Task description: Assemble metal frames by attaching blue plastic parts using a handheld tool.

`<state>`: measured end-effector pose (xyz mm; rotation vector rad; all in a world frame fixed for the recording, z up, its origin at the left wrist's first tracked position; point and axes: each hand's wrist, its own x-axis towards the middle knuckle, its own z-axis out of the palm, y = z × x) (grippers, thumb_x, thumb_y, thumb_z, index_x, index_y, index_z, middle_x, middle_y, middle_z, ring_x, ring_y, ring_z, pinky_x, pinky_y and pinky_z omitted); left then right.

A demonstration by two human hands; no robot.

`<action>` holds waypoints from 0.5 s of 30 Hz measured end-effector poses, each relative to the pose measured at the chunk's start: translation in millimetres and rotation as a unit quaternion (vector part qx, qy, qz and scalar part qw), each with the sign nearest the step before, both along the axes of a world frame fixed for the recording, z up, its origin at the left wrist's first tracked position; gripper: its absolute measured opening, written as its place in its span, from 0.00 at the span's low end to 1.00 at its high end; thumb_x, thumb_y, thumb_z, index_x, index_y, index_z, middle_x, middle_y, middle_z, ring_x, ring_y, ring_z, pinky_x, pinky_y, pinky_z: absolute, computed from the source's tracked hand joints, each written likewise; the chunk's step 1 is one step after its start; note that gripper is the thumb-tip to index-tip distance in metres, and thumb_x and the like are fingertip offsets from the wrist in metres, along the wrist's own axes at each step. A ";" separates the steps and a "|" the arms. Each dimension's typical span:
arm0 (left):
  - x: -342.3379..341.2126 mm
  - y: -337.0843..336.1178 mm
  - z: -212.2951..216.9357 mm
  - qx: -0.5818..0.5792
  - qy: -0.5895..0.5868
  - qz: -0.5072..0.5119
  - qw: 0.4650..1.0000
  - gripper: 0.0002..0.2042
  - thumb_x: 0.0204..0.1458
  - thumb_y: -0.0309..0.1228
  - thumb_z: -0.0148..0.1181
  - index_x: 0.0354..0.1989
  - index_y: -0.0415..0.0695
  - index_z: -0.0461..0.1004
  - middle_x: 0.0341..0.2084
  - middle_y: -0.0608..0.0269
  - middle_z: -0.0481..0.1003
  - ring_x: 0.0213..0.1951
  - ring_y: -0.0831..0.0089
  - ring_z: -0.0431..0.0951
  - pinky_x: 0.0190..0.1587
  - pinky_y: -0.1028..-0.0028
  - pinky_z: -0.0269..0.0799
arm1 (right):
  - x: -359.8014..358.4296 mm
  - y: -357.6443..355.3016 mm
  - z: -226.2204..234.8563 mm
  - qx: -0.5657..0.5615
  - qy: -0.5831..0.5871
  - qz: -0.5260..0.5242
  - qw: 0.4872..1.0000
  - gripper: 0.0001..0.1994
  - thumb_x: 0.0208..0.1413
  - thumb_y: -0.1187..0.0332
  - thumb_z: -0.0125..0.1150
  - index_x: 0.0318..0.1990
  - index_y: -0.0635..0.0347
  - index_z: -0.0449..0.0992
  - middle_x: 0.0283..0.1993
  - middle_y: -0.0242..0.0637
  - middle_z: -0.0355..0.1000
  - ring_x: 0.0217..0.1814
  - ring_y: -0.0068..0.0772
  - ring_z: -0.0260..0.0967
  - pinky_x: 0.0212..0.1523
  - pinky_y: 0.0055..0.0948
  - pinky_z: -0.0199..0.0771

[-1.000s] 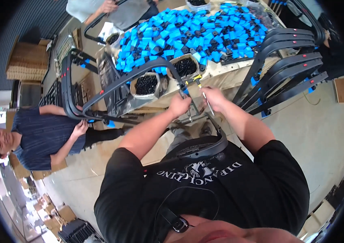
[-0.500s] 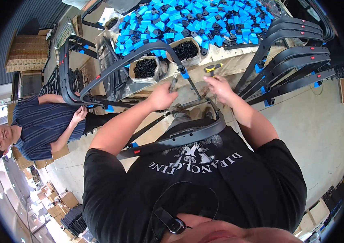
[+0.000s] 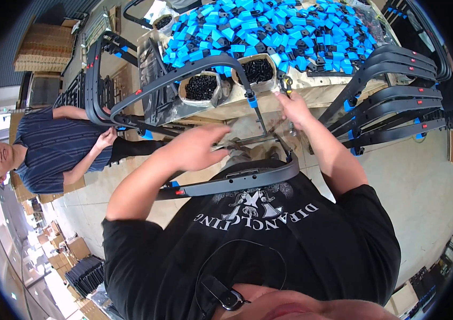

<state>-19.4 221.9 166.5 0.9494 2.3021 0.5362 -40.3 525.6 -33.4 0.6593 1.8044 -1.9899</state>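
right hand point(image 3: 292, 108) motion-blurred, small black tool point(image 3: 287, 84) indistinct

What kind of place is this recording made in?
Most likely a factory assembly floor or workshop. A workbench carries a heap of blue and black plastic parts and bags of black screws; identical dark curved frames stand stacked beside it, and cardboard boxes sit behind.

Workbench point(image 3: 320, 90) — heaped blue clips point(image 3: 269, 29), two screw bags point(image 3: 201, 88).

Frame point(image 3: 226, 181): dark grey curved plastic bar, red and blue tabs near its left end, lying level across the person's front.
Rods point(image 3: 261, 125): thin metal, rising from the frame toward the bench (ends blurred).
Tool point(image 3: 288, 84): small, yellow-black, upright.
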 end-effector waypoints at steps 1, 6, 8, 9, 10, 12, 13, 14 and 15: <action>5.3 -14.4 24.9 0.016 -0.035 0.046 0.998 0.27 0.54 0.38 0.65 0.61 0.38 0.69 0.49 0.45 0.76 0.50 0.52 0.78 0.53 0.61 0.74 | -7.9 7.3 -2.7 0.065 0.021 0.029 0.997 0.17 0.63 0.57 0.61 0.45 0.64 0.70 0.31 0.38 0.72 0.28 0.33 0.71 0.32 0.35 0.73; 61.6 -77.2 60.0 0.120 -0.062 0.215 0.967 0.27 0.48 0.32 0.72 0.57 0.39 0.72 0.47 0.49 0.77 0.48 0.57 0.79 0.53 0.64 0.74 | -42.2 -0.3 13.0 0.279 0.132 0.081 0.948 0.21 0.56 0.62 0.64 0.52 0.68 0.72 0.47 0.52 0.78 0.50 0.48 0.77 0.51 0.42 0.74; 79.6 -77.5 53.8 0.121 0.004 0.245 0.962 0.26 0.47 0.31 0.73 0.56 0.39 0.73 0.47 0.49 0.77 0.49 0.56 0.79 0.53 0.63 0.74 | -71.8 -4.1 13.0 0.422 0.174 0.178 0.872 0.20 0.55 0.65 0.61 0.53 0.67 0.73 0.48 0.57 0.77 0.54 0.52 0.76 0.55 0.45 0.74; 85.8 -76.0 41.8 0.112 0.081 0.249 0.959 0.25 0.47 0.31 0.73 0.54 0.39 0.74 0.47 0.49 0.78 0.49 0.55 0.79 0.52 0.63 0.74 | -90.9 -7.7 12.7 0.423 0.174 0.178 0.871 0.20 0.55 0.65 0.61 0.53 0.67 0.73 0.48 0.57 0.77 0.54 0.52 0.76 0.55 0.45 0.74; 89.8 -72.6 30.9 0.101 0.156 0.252 0.950 0.24 0.47 0.31 0.73 0.52 0.38 0.74 0.46 0.49 0.78 0.49 0.54 0.79 0.52 0.63 0.74 | -112.2 -11.4 14.2 0.455 0.159 0.259 0.837 0.20 0.55 0.66 0.59 0.54 0.66 0.74 0.50 0.56 0.77 0.56 0.52 0.75 0.57 0.47 0.73; 93.9 -69.0 14.8 0.097 0.169 0.279 0.940 0.21 0.47 0.31 0.72 0.49 0.39 0.75 0.45 0.48 0.78 0.49 0.51 0.79 0.51 0.62 0.75 | -128.9 -23.8 24.7 0.484 0.147 0.343 0.791 0.19 0.54 0.68 0.58 0.54 0.65 0.74 0.52 0.56 0.76 0.58 0.53 0.74 0.59 0.49 0.72; 93.7 -69.8 11.1 0.097 0.183 0.285 0.936 0.21 0.47 0.32 0.72 0.48 0.38 0.75 0.44 0.48 0.78 0.48 0.50 0.79 0.51 0.62 0.75 | -134.7 -30.7 34.0 0.524 0.147 0.384 0.745 0.19 0.54 0.68 0.57 0.54 0.64 0.75 0.54 0.54 0.76 0.60 0.51 0.73 0.58 0.50 0.72; 92.1 -70.2 7.6 0.098 0.196 0.291 0.931 0.20 0.48 0.32 0.72 0.48 0.38 0.76 0.43 0.48 0.79 0.48 0.49 0.79 0.51 0.62 0.75 | -138.2 -35.1 40.3 0.562 0.147 0.423 0.696 0.19 0.54 0.68 0.57 0.54 0.63 0.75 0.56 0.52 0.75 0.61 0.50 0.72 0.58 0.51 0.73; 87.7 -69.9 3.8 0.112 0.217 0.297 0.923 0.17 0.48 0.31 0.70 0.45 0.38 0.76 0.41 0.49 0.79 0.45 0.49 0.79 0.48 0.62 0.75 | -138.7 -36.5 41.7 0.583 0.151 0.393 0.695 0.18 0.54 0.69 0.59 0.53 0.62 0.76 0.59 0.48 0.73 0.61 0.50 0.72 0.57 0.52 0.73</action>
